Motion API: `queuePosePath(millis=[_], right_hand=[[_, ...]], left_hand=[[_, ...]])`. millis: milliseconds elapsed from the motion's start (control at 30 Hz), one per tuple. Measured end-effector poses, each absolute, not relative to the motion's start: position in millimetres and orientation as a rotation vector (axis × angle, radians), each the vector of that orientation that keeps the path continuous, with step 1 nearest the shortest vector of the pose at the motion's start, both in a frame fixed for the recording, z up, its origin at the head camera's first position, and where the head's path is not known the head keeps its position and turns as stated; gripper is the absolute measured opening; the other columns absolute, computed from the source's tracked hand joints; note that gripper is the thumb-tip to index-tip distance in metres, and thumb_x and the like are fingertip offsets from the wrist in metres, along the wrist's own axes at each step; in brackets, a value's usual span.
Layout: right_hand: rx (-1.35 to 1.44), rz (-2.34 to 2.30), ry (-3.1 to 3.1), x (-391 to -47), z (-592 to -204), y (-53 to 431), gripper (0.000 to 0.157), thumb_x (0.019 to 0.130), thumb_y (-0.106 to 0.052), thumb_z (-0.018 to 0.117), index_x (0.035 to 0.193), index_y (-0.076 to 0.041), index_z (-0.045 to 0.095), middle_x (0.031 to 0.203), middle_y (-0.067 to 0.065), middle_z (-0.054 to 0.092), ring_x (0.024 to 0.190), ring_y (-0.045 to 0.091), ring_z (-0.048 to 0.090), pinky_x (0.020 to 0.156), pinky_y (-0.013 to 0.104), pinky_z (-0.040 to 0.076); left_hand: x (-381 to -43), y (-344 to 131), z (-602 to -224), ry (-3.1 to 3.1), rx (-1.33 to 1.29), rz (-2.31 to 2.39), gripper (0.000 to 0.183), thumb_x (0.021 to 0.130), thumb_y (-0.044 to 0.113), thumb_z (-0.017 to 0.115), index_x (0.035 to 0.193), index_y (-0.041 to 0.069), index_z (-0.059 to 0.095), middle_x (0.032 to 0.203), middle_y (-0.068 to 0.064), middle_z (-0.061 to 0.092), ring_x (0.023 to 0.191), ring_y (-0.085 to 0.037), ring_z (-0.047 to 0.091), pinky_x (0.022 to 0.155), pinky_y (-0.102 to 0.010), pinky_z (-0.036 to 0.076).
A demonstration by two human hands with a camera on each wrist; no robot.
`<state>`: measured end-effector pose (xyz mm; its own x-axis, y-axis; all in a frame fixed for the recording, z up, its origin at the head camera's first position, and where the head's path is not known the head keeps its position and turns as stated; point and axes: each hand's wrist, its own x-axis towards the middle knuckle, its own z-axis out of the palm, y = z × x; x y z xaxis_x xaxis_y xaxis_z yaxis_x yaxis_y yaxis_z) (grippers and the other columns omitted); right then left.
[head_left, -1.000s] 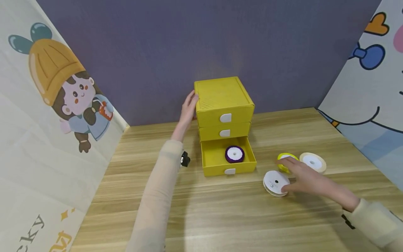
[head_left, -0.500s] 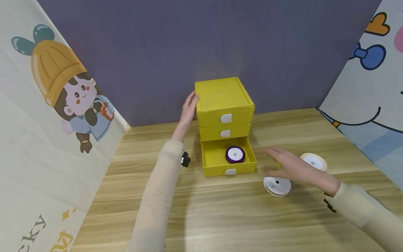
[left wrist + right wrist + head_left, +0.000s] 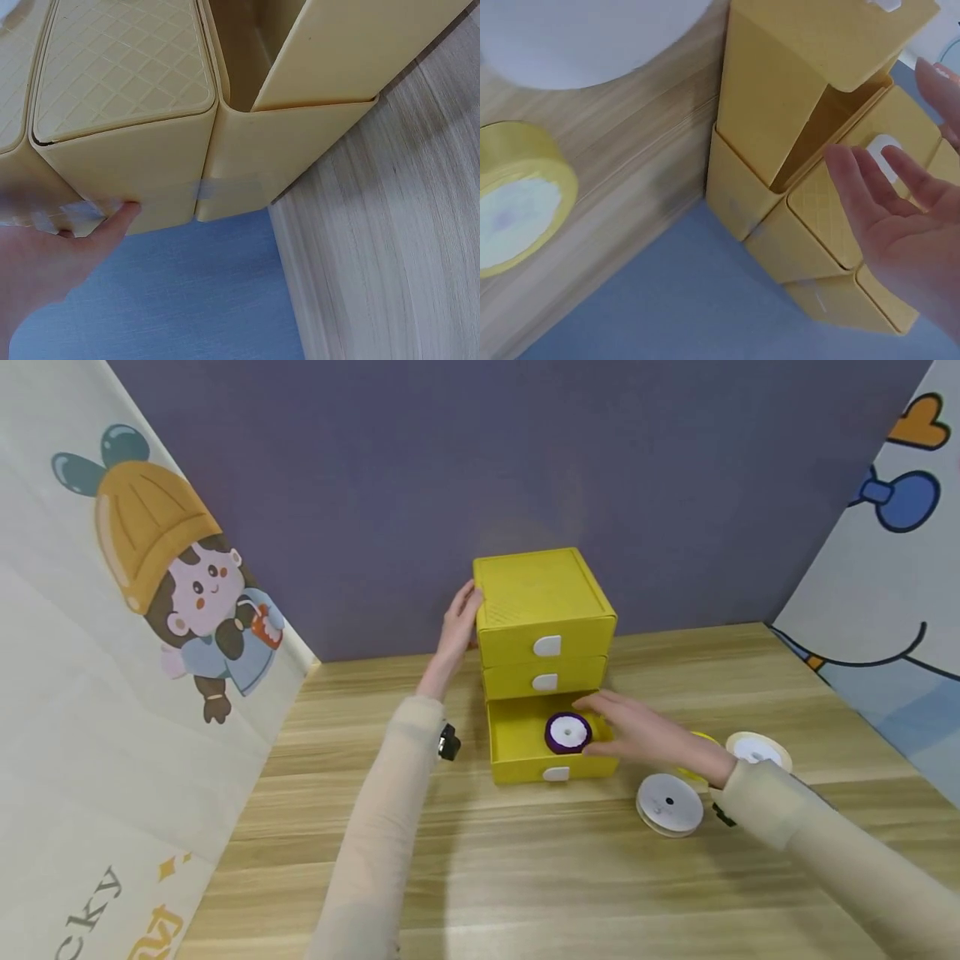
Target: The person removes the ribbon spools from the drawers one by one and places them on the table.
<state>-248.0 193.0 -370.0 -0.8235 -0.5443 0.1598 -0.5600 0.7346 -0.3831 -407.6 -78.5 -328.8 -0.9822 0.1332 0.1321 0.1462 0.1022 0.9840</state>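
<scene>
My left hand (image 3: 456,625) rests against the left side of a yellow three-drawer cabinet (image 3: 542,585). In the left wrist view its thumb touches the cabinet's side wall. The bottom drawer (image 3: 521,771) is pulled out and holds a purple ribbon spool (image 3: 567,732) with a white face. Over this drawer's right edge hovers my right hand (image 3: 637,732), thumb and fingers spread beside the purple spool. The right wrist view shows that palm with nothing in it. Right of the drawer lies a white spool (image 3: 670,802). A yellow ribbon spool (image 3: 521,202) is mostly hidden behind my right wrist in the head view.
A cream ribbon spool (image 3: 757,750) lies at the right, partly covered by my right sleeve. Behind the cabinet stands a blue-grey wall panel (image 3: 360,527). Printed cartoon sheets (image 3: 45,652) flank the wooden tabletop (image 3: 360,868).
My right hand has moved left from above the loose spools to the open drawer. My left hand has stayed on the cabinet. The head view has shifted slightly.
</scene>
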Motion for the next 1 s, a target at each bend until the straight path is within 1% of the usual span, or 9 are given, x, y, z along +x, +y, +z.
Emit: queuePosePath(millis=[167,300,467,567,700,867,1000], right_hand=[[0.964,0.66,-2.873,-263.5,-373.6,182.1,0.058,0.084,-0.021,0.08,0.129,0.006,0.057,0.127,0.022,0.063,0.117,0.036,0.06,0.099,0.053,0.051],[0.995,0.677,-2.864,-273.3,-379.6,176.2,0.055,0.083,-0.02,0.081,0.126,0.007,0.059,0.124,0.024,0.064,0.114,0.037,0.06,0.098,0.054,0.05],[0.994,0.664,-2.93,-280.5,-388.1,170.8,0.06,0.081,-0.022,0.082,0.128,0.006,0.057,0.125,0.023,0.061,0.112,0.036,0.058,0.098,0.053,0.05],[0.994,0.581,-2.974,-284.0,-393.1,167.9,0.063,0.08,-0.024,0.083,0.13,0.005,0.056,0.126,0.022,0.06,0.112,0.035,0.059,0.097,0.052,0.051],[1.005,0.506,-3.008,-288.5,-398.8,164.5,0.066,0.08,-0.024,0.083,0.131,0.005,0.055,0.128,0.024,0.059,0.114,0.038,0.059,0.097,0.052,0.051],[1.032,0.478,-3.014,-292.5,-401.5,161.3,0.066,0.081,-0.022,0.083,0.132,0.008,0.053,0.13,0.027,0.057,0.117,0.042,0.057,0.1,0.054,0.049],[1.033,0.459,-3.027,-295.0,-402.5,159.9,0.066,0.08,-0.021,0.083,0.132,0.008,0.053,0.129,0.028,0.057,0.116,0.042,0.057,0.1,0.053,0.05]], left_hand=[[-408.9,-78.7,-328.2,-2.33,-0.295,-2.104,0.059,0.103,0.049,0.043,0.157,0.031,0.028,0.163,0.002,0.031,0.15,-0.021,0.031,0.125,-0.044,0.026],[-409.6,-79.1,-328.4,-2.333,-0.292,-2.129,0.061,0.104,0.046,0.043,0.159,0.027,0.025,0.164,0.0,0.028,0.151,-0.023,0.029,0.125,-0.046,0.025],[-407.8,-78.3,-329.6,-2.332,-0.287,-2.109,0.06,0.104,0.047,0.044,0.158,0.027,0.027,0.163,0.0,0.032,0.15,-0.023,0.032,0.123,-0.045,0.028],[-406.4,-77.8,-331.0,-2.317,-0.297,-2.088,0.061,0.103,0.05,0.044,0.157,0.028,0.029,0.162,0.0,0.033,0.149,-0.023,0.034,0.123,-0.045,0.029],[-405.2,-77.5,-331.9,-2.293,-0.301,-2.089,0.061,0.102,0.051,0.045,0.157,0.029,0.03,0.162,0.0,0.034,0.148,-0.024,0.035,0.122,-0.047,0.031],[-406.5,-77.7,-331.8,-2.285,-0.307,-2.086,0.06,0.102,0.051,0.045,0.157,0.029,0.03,0.161,0.0,0.034,0.148,-0.023,0.036,0.122,-0.045,0.031],[-407.1,-78.1,-331.0,-2.287,-0.308,-2.087,0.06,0.102,0.051,0.045,0.157,0.029,0.03,0.161,0.0,0.035,0.147,-0.024,0.036,0.121,-0.044,0.033]])
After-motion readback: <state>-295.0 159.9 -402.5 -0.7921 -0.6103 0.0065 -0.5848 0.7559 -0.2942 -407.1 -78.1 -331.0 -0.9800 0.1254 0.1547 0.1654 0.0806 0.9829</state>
